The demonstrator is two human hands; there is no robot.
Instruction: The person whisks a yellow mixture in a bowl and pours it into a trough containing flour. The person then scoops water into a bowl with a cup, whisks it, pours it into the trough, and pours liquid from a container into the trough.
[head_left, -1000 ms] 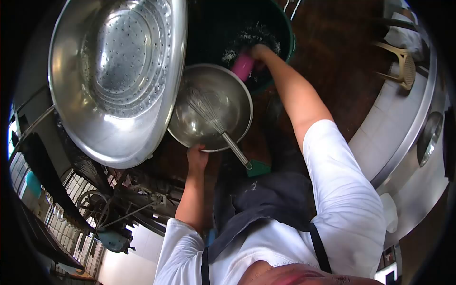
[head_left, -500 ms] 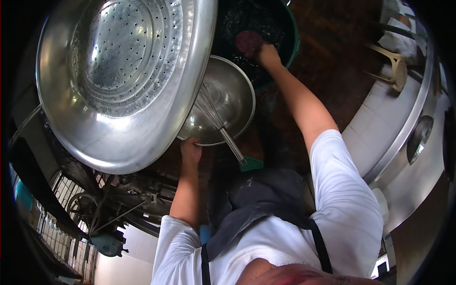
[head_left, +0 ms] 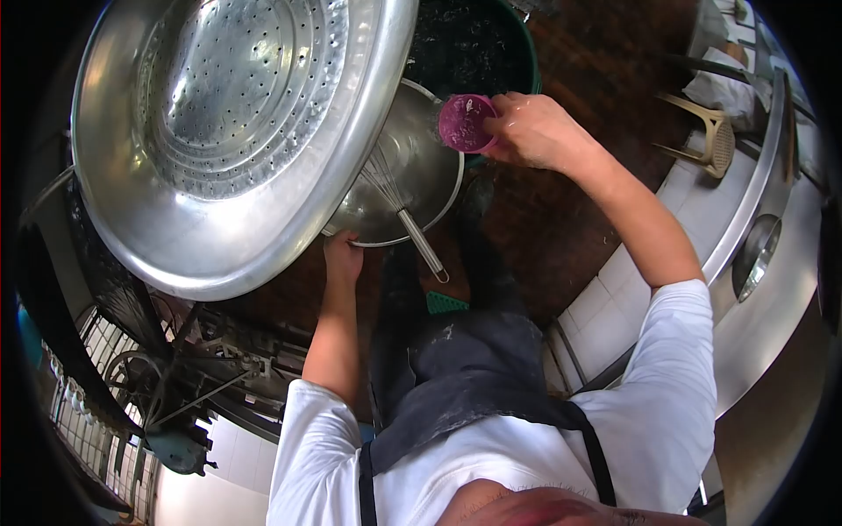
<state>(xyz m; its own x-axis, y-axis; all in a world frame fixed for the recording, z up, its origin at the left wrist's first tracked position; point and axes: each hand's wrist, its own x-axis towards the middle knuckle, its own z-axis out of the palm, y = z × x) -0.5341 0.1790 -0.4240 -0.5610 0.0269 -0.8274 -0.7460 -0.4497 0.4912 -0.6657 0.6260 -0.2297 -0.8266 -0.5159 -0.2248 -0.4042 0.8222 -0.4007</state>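
Note:
My right hand (head_left: 532,129) is closed on a pink plastic cup (head_left: 467,123), which is tilted with its mouth toward the metal bowl (head_left: 427,167). Some liquid seems to show at the cup's edge. At the bowl's near rim, the fingers of my left hand (head_left: 343,254) are wrapped round the edge. Inside the bowl leans a wire whisk (head_left: 409,223), its handle sticking out over the rim toward me. A large perforated metal pan (head_left: 254,254) covers the bowl's left part from view. Behind the cup stands a dark green tub (head_left: 533,66) of water.
On the right, a metal counter edge (head_left: 745,206) runs above white tiles (head_left: 605,302). A beige plastic stool (head_left: 717,145) stands at the upper right. Machinery with a wheel (head_left: 140,381) is at the lower left. Something green and perforated (head_left: 445,303) lies low near my legs.
My right hand has brought the cup out of the green tub, toward me and over the bowl's right edge, and it is now tilted. My left hand keeps its hold on the rim.

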